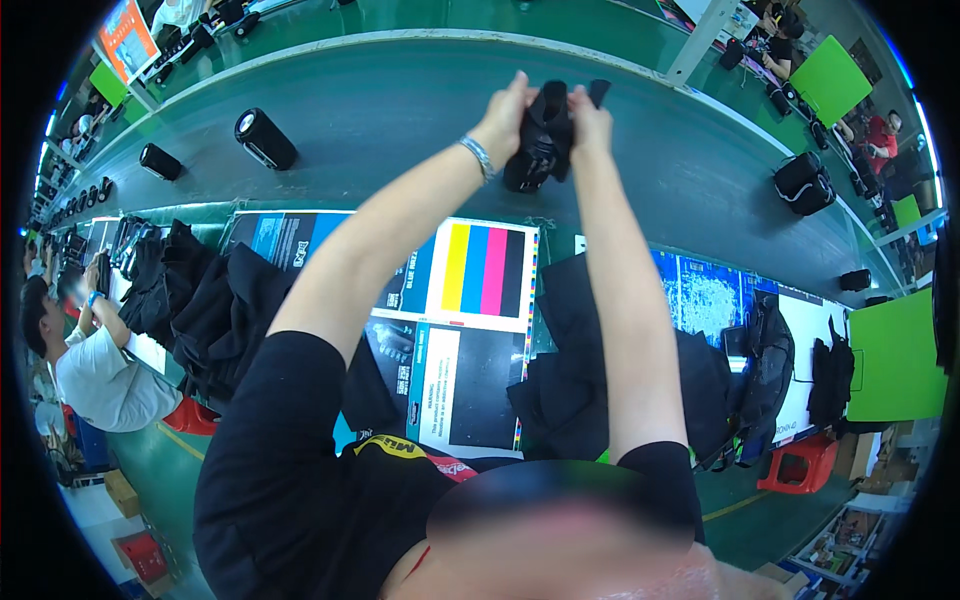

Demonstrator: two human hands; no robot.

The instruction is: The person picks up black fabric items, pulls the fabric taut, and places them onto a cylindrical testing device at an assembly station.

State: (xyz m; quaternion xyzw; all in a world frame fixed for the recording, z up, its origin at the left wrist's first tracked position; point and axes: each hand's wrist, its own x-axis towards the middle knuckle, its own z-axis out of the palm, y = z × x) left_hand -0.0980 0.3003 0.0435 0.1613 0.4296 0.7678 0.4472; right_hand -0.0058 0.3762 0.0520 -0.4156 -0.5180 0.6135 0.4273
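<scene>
Head view — your left hand [503, 118] and right hand [590, 122] both clutch the black fabric cover [540, 138] over the conveyor belt [400, 120] — fitting looks unfinished.

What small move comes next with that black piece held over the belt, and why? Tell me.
Probably lower the black cylindrical item onto the grey belt. Left hand and right hand both grip it raised at arm's length, and similar black cylinders already lie on that belt.

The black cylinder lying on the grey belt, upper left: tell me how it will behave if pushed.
The black cylinder lies on its side on the grey belt, so a sideways push would probably roll it. It looks rigid, likely keeping its shape. Its weight cannot be judged.
</scene>
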